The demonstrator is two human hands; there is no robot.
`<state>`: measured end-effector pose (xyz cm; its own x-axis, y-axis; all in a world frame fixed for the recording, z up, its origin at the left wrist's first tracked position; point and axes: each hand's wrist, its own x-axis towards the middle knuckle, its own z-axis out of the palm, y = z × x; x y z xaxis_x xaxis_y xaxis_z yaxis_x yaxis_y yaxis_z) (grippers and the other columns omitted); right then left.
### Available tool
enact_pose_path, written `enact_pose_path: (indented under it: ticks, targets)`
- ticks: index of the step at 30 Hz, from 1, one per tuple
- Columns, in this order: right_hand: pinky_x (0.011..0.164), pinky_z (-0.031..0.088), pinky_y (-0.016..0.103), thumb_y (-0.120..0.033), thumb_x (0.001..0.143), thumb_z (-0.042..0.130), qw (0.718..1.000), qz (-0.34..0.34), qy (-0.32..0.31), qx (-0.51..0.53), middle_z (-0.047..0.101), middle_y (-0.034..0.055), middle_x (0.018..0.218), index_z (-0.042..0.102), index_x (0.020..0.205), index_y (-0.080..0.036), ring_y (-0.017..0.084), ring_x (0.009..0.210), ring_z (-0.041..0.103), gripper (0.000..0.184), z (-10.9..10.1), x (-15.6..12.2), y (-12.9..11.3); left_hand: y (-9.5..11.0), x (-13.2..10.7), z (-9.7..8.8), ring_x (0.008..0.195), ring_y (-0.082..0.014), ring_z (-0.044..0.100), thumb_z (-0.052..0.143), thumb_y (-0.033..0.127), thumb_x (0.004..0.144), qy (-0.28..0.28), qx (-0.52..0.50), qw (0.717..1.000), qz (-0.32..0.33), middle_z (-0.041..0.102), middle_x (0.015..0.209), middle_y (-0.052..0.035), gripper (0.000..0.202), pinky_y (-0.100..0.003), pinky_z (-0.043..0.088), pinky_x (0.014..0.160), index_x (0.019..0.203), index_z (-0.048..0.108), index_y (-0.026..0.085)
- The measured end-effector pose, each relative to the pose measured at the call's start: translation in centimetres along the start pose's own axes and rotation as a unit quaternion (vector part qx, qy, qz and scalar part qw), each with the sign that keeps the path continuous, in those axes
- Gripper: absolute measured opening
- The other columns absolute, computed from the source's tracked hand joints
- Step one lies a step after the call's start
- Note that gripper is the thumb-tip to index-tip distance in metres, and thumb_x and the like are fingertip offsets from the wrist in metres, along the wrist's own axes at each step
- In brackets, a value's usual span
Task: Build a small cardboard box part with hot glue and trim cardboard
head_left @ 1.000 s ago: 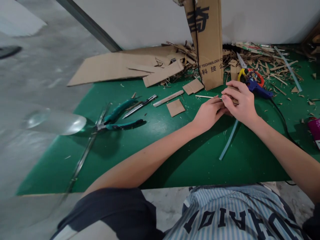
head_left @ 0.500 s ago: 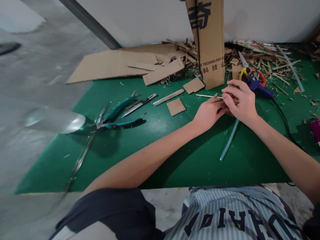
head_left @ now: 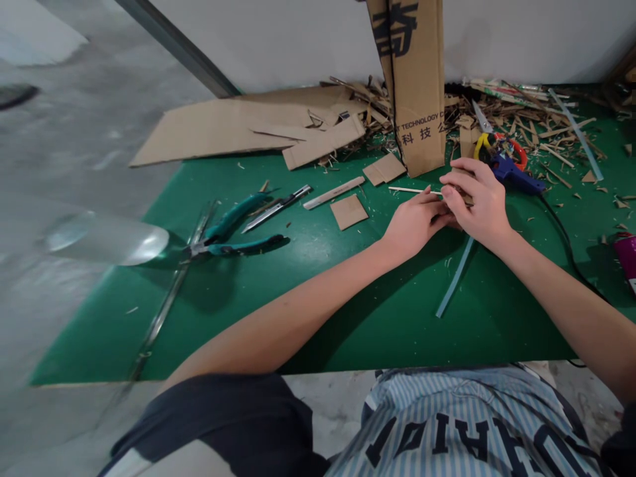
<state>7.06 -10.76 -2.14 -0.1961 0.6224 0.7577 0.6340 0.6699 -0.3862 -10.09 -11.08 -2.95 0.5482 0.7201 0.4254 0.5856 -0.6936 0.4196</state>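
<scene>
My left hand [head_left: 410,228] and my right hand [head_left: 481,202] meet over the table, both with bent fingers closed round a small brown cardboard piece [head_left: 465,197]. Most of that piece is hidden under the fingers. A thin pale stick [head_left: 412,191] pokes out to the left, just beyond my left fingertips; its other end is covered. Below the hands a translucent glue stick [head_left: 454,278] lies on the table, its upper end behind my right hand. Just past my right hand sits a blue glue gun [head_left: 519,175] with a black cord.
Teal-handled pliers [head_left: 233,228], a utility knife [head_left: 278,209], a cardboard strip [head_left: 334,193] and a cardboard square [head_left: 349,212] lie on the green table [head_left: 248,318]. Behind stand an upright printed cardboard piece [head_left: 420,86], scissors [head_left: 481,119] and heaped scraps. A clear bottle [head_left: 106,238] lies left.
Both hands keep nearly the same pose around the cardboard piece. The whole view has shifted very slightly.
</scene>
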Motion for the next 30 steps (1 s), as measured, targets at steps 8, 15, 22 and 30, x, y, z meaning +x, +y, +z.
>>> enact_pose_path:
  ticks: [8,15,22,30]
  targets:
    - [0.098,0.058,0.052,-0.05,0.1,0.049,1.0,0.01,-0.024,-0.004,0.067,0.0126,0.122,0.074,0.103,-0.025,0.029,0.115,0.066,0.036,-0.08,0.0,0.05,-0.1,-0.09,-0.05,0.106,-0.0238,0.074,0.06,0.024,0.098,-0.01,0.003,1.0,0.005,0.079,0.105,-0.0093,0.02,-0.04,0.06,0.096,0.1,0.078,0.017]
    - [0.097,0.057,0.052,-0.051,0.1,0.049,1.0,0.0,-0.021,-0.01,0.068,0.0131,0.12,0.075,0.102,-0.025,0.03,0.113,0.067,0.036,-0.01,0.04,0.09,-0.14,-0.19,-0.1,0.104,-0.0253,0.074,0.061,0.025,0.097,-0.026,0.012,1.0,0.001,0.078,0.108,-0.0116,0.021,-0.038,0.061,0.089,0.103,0.079,0.016]
    - [0.095,0.057,0.053,-0.046,0.099,0.051,0.999,-0.023,-0.018,-0.028,0.067,0.0121,0.119,0.074,0.1,-0.025,0.029,0.111,0.066,0.031,0.18,-0.08,0.07,-0.07,-0.22,-0.05,0.107,-0.0254,0.074,0.063,0.019,0.095,-0.021,0.02,0.999,0.013,0.079,0.112,-0.0114,0.021,-0.039,0.062,0.093,0.108,0.079,0.016]
    - [0.096,0.055,0.053,-0.043,0.098,0.053,0.999,-0.023,-0.02,-0.017,0.067,0.013,0.121,0.074,0.101,-0.025,0.029,0.111,0.065,0.028,0.34,-0.28,-0.26,-0.18,-0.16,0.08,0.108,-0.0275,0.075,0.061,0.021,0.096,-0.028,0.04,0.999,0.006,0.079,0.11,-0.0153,0.024,-0.039,0.063,0.092,0.111,0.077,0.011]
